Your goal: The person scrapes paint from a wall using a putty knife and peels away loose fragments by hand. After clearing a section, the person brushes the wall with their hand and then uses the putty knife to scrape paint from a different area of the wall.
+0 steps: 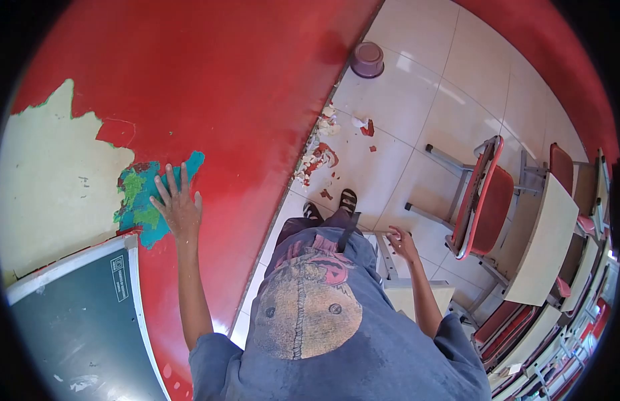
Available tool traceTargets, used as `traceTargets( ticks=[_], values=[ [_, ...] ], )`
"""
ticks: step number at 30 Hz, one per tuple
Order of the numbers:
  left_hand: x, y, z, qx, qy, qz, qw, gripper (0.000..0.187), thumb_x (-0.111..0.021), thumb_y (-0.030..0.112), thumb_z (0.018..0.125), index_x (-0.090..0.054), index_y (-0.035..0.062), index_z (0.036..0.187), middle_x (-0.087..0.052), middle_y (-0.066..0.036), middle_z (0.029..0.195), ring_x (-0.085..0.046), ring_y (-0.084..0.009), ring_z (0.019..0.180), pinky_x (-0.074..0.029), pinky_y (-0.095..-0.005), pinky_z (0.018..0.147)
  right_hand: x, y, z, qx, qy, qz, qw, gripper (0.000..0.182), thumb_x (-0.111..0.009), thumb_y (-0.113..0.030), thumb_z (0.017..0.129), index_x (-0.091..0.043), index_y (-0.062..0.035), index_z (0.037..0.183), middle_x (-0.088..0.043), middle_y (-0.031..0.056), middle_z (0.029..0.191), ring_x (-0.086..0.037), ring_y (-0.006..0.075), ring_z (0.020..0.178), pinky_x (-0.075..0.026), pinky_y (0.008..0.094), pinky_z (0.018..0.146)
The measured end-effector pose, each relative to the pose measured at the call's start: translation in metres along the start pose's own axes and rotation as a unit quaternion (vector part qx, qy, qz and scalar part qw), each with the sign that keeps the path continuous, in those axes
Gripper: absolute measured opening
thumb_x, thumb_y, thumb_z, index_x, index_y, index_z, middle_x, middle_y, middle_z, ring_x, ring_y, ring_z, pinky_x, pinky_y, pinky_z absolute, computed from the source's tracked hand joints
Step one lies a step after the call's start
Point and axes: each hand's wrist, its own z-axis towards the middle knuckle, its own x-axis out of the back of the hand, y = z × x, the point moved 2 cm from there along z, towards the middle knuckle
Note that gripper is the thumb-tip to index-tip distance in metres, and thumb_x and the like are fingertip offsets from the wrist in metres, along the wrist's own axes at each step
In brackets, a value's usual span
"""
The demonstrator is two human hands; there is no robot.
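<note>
My left hand [180,206] lies with fingers spread against the red wall [236,87], over the right part of a blue and green patch [148,212] where red paint is gone. Left of that patch is a large bare cream area [56,174] with jagged edges. On the other side of my body, my right hand [403,243] hangs in the air near a pale desk [417,297]. Its fingers are bent and partly apart, and nothing shows in them.
A framed green board [79,321] is below the cream area. Paint flakes [316,160] lie on the tiled floor [403,107] along the wall. A purple bucket [368,60] stands farther off. Red chairs [487,200] and desks [544,247] fill the right side.
</note>
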Motion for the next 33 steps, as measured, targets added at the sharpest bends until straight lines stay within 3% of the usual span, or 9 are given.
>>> traceTargets(
  ticks=[6,11,19,21,22,24,29,30,33],
  values=[
    [-0.022,-0.025,-0.035,0.104,0.125,-0.031,0.986,0.088,-0.064,0.051,0.076,-0.02,0.0252,0.148,-0.011,-0.016,0.153,-0.014,-0.0401,0.139,-0.011,-0.0724,0.1,-0.023,0.045,-0.015,-0.131,-0.032,-0.028,0.99,0.039,-0.061,-0.029,0.083,-0.06,-0.0054,0.114,-0.066,0.0219,0.091,-0.066,0.0292,0.081,-0.052,0.0372,0.07],
    [-0.032,-0.011,-0.023,0.114,0.049,0.039,0.992,0.098,-0.066,0.059,0.071,-0.016,0.0256,0.148,-0.012,-0.018,0.152,-0.019,-0.0498,0.132,-0.016,-0.0776,0.093,-0.024,0.059,-0.005,-0.182,-0.1,-0.037,0.978,0.045,-0.063,-0.027,0.085,-0.051,-0.0097,0.125,-0.065,0.0145,0.092,-0.066,0.0214,0.07,-0.056,0.0369,0.049],
    [-0.008,0.01,-0.01,-0.004,-0.082,-0.068,0.994,0.091,-0.07,0.035,0.073,-0.02,0.02,0.147,-0.013,-0.004,0.155,-0.026,-0.026,0.136,-0.03,-0.0543,0.103,-0.021,-0.056,0.081,-0.044,-0.128,-0.039,0.99,0.051,-0.06,-0.028,0.087,-0.045,-0.0074,0.132,-0.063,0.0121,0.096,-0.065,0.0225,0.077,-0.057,0.0381,0.056],
    [-0.008,0.003,-0.019,-0.054,-0.006,-0.167,0.984,0.063,-0.068,0.025,0.075,-0.046,0.0163,0.134,-0.033,-0.008,0.146,-0.028,-0.0304,0.135,-0.028,-0.0577,0.104,-0.027,-0.104,0.09,-0.014,-0.135,-0.044,0.99,0.051,-0.06,-0.027,0.087,-0.045,-0.0059,0.131,-0.063,0.0111,0.099,-0.065,0.0224,0.079,-0.056,0.038,0.058],
    [-0.007,-0.009,-0.032,-0.097,-0.018,-0.141,0.985,0.046,-0.064,0.021,0.076,-0.056,0.0141,0.121,-0.046,-0.009,0.133,-0.037,-0.0294,0.129,-0.034,-0.0541,0.1,-0.043,-0.153,0.093,0.011,-0.159,-0.021,0.987,0.051,-0.059,-0.028,0.088,-0.046,-0.0065,0.132,-0.061,0.0096,0.103,-0.065,0.0214,0.082,-0.055,0.0362,0.061],
    [-0.027,0.002,-0.043,-0.094,-0.083,-0.383,0.915,0.021,-0.053,0.014,0.079,-0.069,0.0108,0.092,-0.068,-0.008,0.093,-0.06,-0.027,0.1,-0.048,-0.0435,0.085,-0.067,-0.224,0.071,0.069,-0.178,0.023,0.981,0.052,-0.059,-0.029,0.088,-0.045,-0.0078,0.133,-0.061,0.009,0.104,-0.064,0.0206,0.085,-0.054,0.034,0.062],
    [0.046,0.006,-0.101,-0.055,0.183,-0.561,0.806,0.022,-0.058,0.03,0.082,-0.061,0.0097,0.074,-0.06,-0.009,0.074,-0.06,-0.0281,0.074,-0.048,-0.0408,0.067,-0.144,-0.356,0.024,0.287,-0.186,0.138,0.93,0.048,-0.051,-0.035,0.092,-0.045,-0.0112,0.134,-0.056,0.005,0.118,-0.058,0.0174,0.098,-0.051,0.0349,0.075],
    [0.053,0.012,-0.112,-0.029,0.249,-0.496,0.831,0.02,-0.058,0.03,0.081,-0.062,0.0113,0.075,-0.061,-0.007,0.075,-0.061,-0.0252,0.076,-0.049,-0.0397,0.068,-0.161,-0.357,0.05,0.306,-0.164,0.188,0.919,0.043,-0.05,-0.043,0.091,-0.048,-0.0144,0.123,-0.055,0.0061,0.113,-0.055,0.0212,0.102,-0.047,0.0379,0.081],
    [0.09,0.0,-0.155,-0.02,0.356,-0.411,0.839,0.016,-0.06,0.028,0.079,-0.063,0.0119,0.077,-0.061,-0.005,0.09,-0.057,-0.0226,0.096,-0.045,-0.0391,0.086,-0.16,-0.38,0.063,0.222,-0.285,0.329,0.872,0.07,-0.049,-0.053,0.089,-0.028,-0.0152,0.143,-0.045,0.0081,0.131,-0.05,0.024,0.111,-0.044,0.045,0.088]
  ],
)
